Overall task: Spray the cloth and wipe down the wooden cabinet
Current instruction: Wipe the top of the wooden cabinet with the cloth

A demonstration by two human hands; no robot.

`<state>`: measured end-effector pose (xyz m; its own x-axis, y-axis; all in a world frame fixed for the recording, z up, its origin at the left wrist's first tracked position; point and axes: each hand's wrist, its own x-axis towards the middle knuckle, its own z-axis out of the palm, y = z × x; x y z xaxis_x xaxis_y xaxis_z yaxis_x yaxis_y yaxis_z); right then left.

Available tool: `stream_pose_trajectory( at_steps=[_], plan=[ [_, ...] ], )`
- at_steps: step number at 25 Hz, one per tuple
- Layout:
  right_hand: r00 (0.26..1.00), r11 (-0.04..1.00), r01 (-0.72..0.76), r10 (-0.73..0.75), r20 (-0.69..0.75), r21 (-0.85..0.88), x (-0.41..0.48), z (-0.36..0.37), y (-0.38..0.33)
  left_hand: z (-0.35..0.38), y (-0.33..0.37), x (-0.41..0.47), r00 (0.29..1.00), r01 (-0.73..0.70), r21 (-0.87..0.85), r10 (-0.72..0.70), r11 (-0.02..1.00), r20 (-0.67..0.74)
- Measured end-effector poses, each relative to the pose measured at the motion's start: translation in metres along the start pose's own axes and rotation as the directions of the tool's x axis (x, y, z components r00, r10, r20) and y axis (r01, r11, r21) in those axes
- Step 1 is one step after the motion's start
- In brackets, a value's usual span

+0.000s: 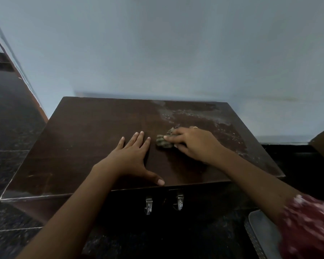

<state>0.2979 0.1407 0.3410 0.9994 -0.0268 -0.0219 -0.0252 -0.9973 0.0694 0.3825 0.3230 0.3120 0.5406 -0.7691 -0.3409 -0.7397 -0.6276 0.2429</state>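
The dark wooden cabinet [79,139] fills the middle of the view, its flat top facing me. My right hand [193,143] presses a bunched greenish-grey cloth [164,142] onto the top, right of centre. My left hand [135,156] lies flat on the wood beside it, fingers spread, holding nothing. A pale dusty, wet-looking patch [195,113] covers the back right of the top. No spray bottle is in view.
Two metal handles [164,202] hang on the cabinet front below the top edge. A pale blue wall stands right behind the cabinet. Dark tiled floor [9,128] lies to the left. A grey perforated object [260,234] sits at the lower right.
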Motion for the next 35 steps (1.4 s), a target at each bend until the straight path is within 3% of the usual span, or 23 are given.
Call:
stream_pose_trajectory(
  at_steps=[8,15,20,24,30,33,35],
  plan=[
    [0.987,0.985,-0.161,0.16,0.016,0.06,0.128,0.006,0.034,0.001,-0.001,0.008,0.999,0.012,0.051,-0.014,0.999,0.041],
    [0.944,0.936,-0.321,0.328,-0.029,0.143,0.132,0.016,0.043,-0.004,-0.001,0.007,0.998,-0.004,0.058,0.0,0.998,0.065],
    [0.967,0.967,-0.248,0.251,-0.04,0.063,0.057,0.017,0.024,-0.006,0.004,0.006,0.997,0.034,0.058,-0.037,0.998,0.06],
    [0.98,0.977,-0.189,0.194,-0.046,0.095,-0.014,0.016,-0.004,-0.001,0.014,0.009,0.998,0.042,0.04,-0.04,0.998,-0.038],
    [0.997,0.998,-0.013,0.017,-0.072,0.06,-0.088,0.016,-0.018,0.013,0.053,-0.007,0.955,-0.257,0.105,0.269,0.961,-0.127],
    [0.996,0.997,0.012,-0.005,-0.09,0.079,-0.109,0.021,-0.005,0.026,0.072,-0.007,0.931,-0.3,0.097,0.314,0.949,-0.187],
    [0.993,0.999,0.005,0.0,-0.119,0.039,-0.118,0.025,0.009,0.035,0.085,0.0,0.906,-0.295,0.191,0.337,0.936,-0.256]
  ],
)
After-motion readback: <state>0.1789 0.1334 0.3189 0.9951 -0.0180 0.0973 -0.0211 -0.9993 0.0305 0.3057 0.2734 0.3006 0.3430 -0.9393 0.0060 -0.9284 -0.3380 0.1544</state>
